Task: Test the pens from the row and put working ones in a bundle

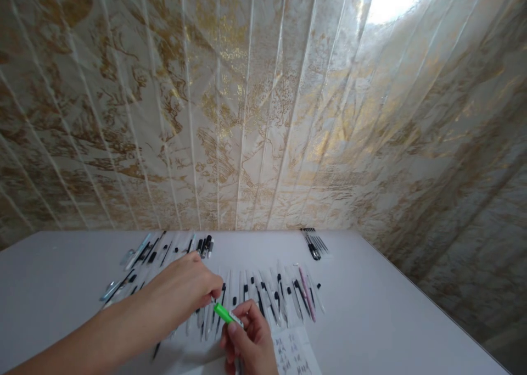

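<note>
Gold-patterned curtain (222,117) hung behind a white table (382,314); glare washed out its upper right. Loose pens lay in a ragged row across the middle, one pink pen (307,295) near its right end. More lay at far left, with black markers (207,244) beside them; a small pack (313,246) sat alone toward the back right

Green marker (223,312) was up in front of the row, tilted, between both hands. Right hand (252,336) had thumb and fingers closed around its lower body, over part of a white label. Left hand (201,279) reached across from the left, fingers curled in at the green end; a small pale bit showed there. Could not tell whether the fingers gripped it or only touched

Paper (293,353) with handwriting lay just beside the right hand, partly hidden by it

Risks, my judgement: a hard tug at the green end could jerk the hands apart and knock nearby pens out of line. A loose right grip could let the barrel twist or drop. An exposed inky tip, if that was one, could mark fingers or paper
</note>
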Tool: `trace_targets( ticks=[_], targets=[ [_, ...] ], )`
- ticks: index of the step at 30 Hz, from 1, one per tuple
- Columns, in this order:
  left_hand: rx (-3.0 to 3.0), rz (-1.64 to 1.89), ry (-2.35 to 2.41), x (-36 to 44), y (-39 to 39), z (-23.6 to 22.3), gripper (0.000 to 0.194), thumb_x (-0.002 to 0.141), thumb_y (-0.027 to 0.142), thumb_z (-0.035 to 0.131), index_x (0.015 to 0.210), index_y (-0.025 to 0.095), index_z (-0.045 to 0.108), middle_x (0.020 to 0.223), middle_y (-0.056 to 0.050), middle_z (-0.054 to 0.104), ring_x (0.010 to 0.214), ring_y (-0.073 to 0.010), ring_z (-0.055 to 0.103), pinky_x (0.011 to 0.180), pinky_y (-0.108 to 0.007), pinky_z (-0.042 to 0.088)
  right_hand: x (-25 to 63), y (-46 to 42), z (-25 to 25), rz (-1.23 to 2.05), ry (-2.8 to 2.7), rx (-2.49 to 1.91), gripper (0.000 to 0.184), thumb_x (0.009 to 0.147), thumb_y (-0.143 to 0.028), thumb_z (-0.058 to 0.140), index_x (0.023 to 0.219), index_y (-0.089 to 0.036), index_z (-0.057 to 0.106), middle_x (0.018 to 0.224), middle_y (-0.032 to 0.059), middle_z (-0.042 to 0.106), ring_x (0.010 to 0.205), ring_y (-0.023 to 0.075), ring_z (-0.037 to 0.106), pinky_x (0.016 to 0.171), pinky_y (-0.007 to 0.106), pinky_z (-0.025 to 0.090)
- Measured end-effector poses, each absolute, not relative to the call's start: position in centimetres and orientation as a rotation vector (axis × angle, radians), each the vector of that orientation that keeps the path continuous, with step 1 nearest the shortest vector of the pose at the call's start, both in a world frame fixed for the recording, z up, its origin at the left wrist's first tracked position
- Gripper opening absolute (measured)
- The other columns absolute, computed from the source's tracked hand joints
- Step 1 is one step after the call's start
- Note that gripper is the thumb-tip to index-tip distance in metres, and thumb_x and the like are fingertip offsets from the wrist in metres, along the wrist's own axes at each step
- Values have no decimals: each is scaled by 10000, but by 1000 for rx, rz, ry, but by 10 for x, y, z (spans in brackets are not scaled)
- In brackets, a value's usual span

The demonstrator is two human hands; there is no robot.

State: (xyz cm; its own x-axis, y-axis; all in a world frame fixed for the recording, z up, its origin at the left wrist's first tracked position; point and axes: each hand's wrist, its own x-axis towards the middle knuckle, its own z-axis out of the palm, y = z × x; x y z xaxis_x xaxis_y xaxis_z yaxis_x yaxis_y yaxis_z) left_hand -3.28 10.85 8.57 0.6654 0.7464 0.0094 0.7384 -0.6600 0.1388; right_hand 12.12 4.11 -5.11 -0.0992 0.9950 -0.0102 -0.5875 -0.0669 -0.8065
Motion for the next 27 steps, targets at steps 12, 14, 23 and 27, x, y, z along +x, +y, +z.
trace_targets(
  ticks=[12,14,23,27],
  targets=[
    [2697,573,1632,-42,171,125,183,850,214,576,1011,203,660,1087,-57,709,1067,-273,592,906,-385,426,129,44,-37,1676,-485,-468,385,686,-409,855,791,-169,573,723,0,660,471,56,503,332,117,343],
    [2730,363,1581,-43,187,97,287,715,117,682,990,200,684,1111,-73,707,1098,-296,579,919,-396,421,129,45,-37,1682,-457,-446,395,664,-408,868,785,-169,578,714,-6,652,462,55,493,324,117,325],
    [2796,-15,1514,-35,211,31,326,802,205,696,1117,158,629,1182,-83,639,1183,-292,518,998,-478,361,133,44,-33,1753,-449,-385,345,714,-380,847,789,-179,577,723,-19,658,462,46,486,366,129,336],
    [2809,-18,1506,-34,220,32,291,849,257,678,1117,157,626,1150,-77,643,1160,-282,537,998,-494,379,135,43,-33,1772,-442,-392,328,733,-365,836,803,-176,578,722,-21,659,463,43,482,370,128,321]
  ],
)
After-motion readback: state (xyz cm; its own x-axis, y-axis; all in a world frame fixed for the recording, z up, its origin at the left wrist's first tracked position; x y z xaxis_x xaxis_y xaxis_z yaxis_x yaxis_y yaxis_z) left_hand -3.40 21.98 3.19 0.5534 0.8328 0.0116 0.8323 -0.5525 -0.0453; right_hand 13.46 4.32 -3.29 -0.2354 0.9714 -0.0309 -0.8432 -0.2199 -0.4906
